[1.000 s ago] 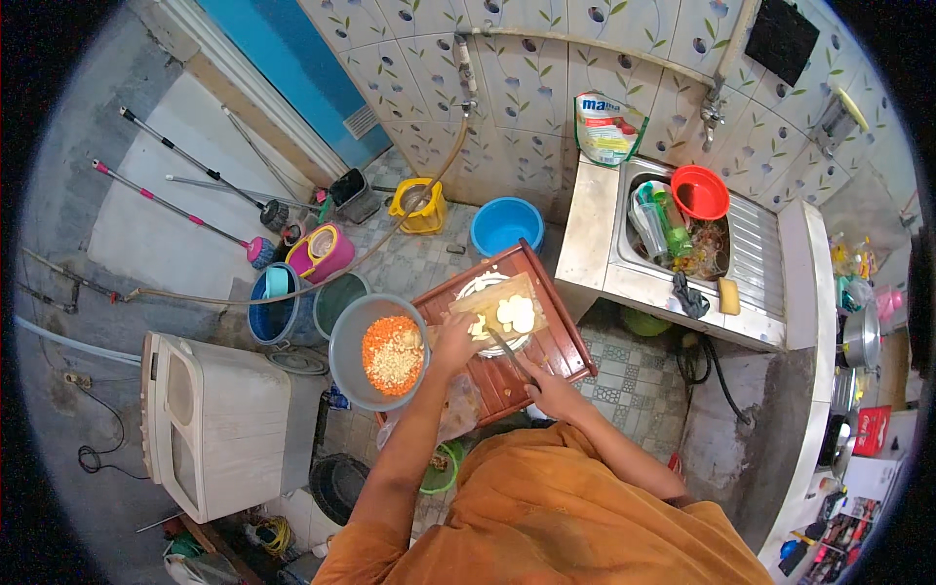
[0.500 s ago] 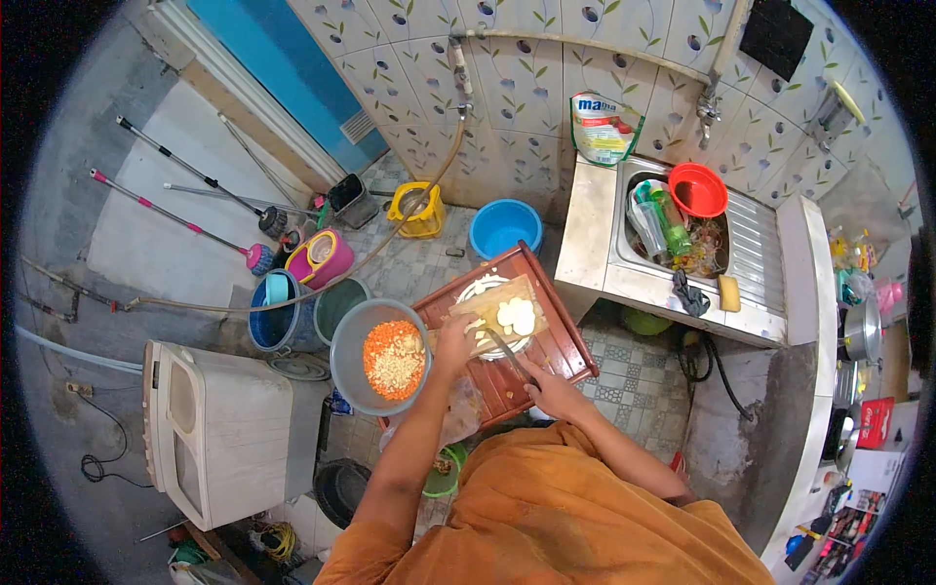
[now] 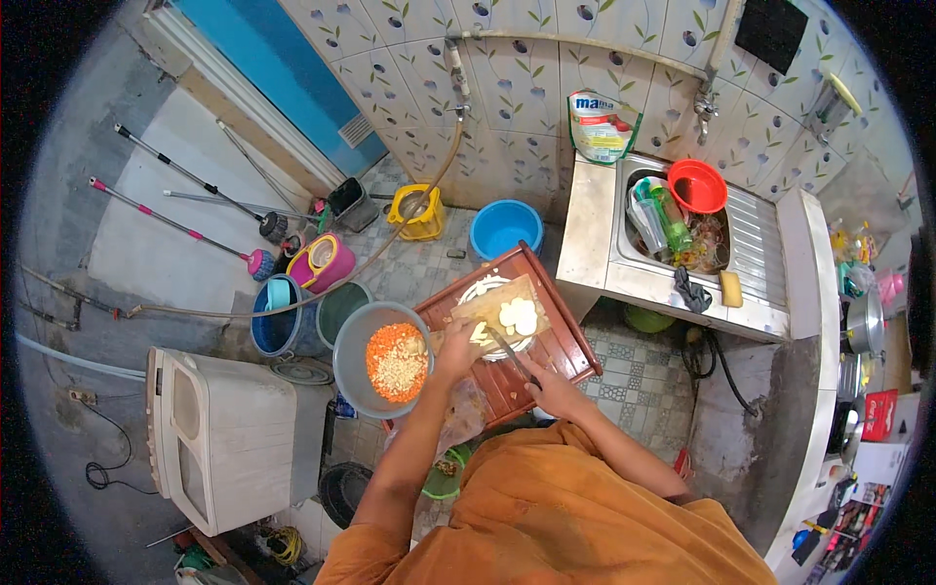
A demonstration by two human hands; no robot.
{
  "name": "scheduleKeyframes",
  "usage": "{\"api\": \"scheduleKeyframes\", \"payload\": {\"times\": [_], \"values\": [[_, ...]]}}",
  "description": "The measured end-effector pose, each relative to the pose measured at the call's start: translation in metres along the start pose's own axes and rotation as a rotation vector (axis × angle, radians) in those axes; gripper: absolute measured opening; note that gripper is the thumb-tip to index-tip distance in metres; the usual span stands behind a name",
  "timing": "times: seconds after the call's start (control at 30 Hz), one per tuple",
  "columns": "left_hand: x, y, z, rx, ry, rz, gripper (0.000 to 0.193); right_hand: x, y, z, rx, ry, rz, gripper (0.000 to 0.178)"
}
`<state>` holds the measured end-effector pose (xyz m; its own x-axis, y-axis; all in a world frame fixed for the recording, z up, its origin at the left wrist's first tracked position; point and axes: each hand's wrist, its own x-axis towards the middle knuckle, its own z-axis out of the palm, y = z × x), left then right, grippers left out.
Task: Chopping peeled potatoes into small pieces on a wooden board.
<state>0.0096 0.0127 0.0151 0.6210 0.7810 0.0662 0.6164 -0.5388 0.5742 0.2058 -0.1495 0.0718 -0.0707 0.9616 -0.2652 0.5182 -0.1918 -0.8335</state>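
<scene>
Nearest us is our orange shirt (image 3: 565, 497), with both forearms stretched forward from it. Our right hand (image 3: 556, 392) is closed around the handle of a knife (image 3: 511, 356), its blade slanting up and leftward over the board. Our left hand (image 3: 455, 353) bends, palm down, at the board's left edge; we cannot tell whether its fingers grip anything. Pale slices (image 3: 519, 315) lie on the wooden cutting board (image 3: 490, 299), just beyond the blade. The board rests on a red-brown table (image 3: 564, 343). At its left, a grey bowl (image 3: 348, 338) holds orange and cream-coloured bits (image 3: 397, 362). Farther out are a whitish washing machine (image 3: 239, 434) on the left, a blue basin (image 3: 507, 230) on the patterned floor, a metal sink (image 3: 760, 244) on the right, and the flower-patterned wall (image 3: 517, 93).
</scene>
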Motion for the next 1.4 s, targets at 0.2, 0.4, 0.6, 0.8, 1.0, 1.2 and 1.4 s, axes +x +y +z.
{"api": "scheduleKeyframes", "payload": {"times": [0.2, 0.4, 0.6, 0.8, 1.0, 1.2, 1.4], "values": [[-0.002, 0.002, 0.009, 0.054, 0.067, -0.075, 0.045, 0.001, 0.003, 0.009, -0.003, 0.004, 0.052, 0.063], [-0.011, 0.01, 0.015, 0.004, 0.183, -0.081, 0.039, 0.001, 0.011, 0.022, -0.005, 0.131, -0.072, 0.064], [-0.009, 0.012, 0.015, -0.039, 0.211, -0.17, 0.035, 0.006, -0.011, 0.014, 0.078, 0.031, 0.129, 0.058], [-0.006, 0.012, 0.017, -0.031, 0.244, -0.161, 0.028, 0.027, 0.016, 0.05, -0.077, 0.278, -0.173, 0.062], [-0.01, 0.002, 0.021, -0.081, 0.294, -0.152, 0.024, 0.031, 0.006, 0.057, -0.11, 0.256, 0.038, 0.053], [-0.012, 0.003, 0.024, -0.084, 0.32, -0.077, 0.019, 0.039, -0.031, 0.028, -0.134, 0.04, 0.256, 0.026], [-0.011, 0.003, 0.024, -0.076, 0.33, -0.045, 0.016, 0.043, -0.028, 0.035, -0.2, 0.014, 0.235, 0.022]]}}
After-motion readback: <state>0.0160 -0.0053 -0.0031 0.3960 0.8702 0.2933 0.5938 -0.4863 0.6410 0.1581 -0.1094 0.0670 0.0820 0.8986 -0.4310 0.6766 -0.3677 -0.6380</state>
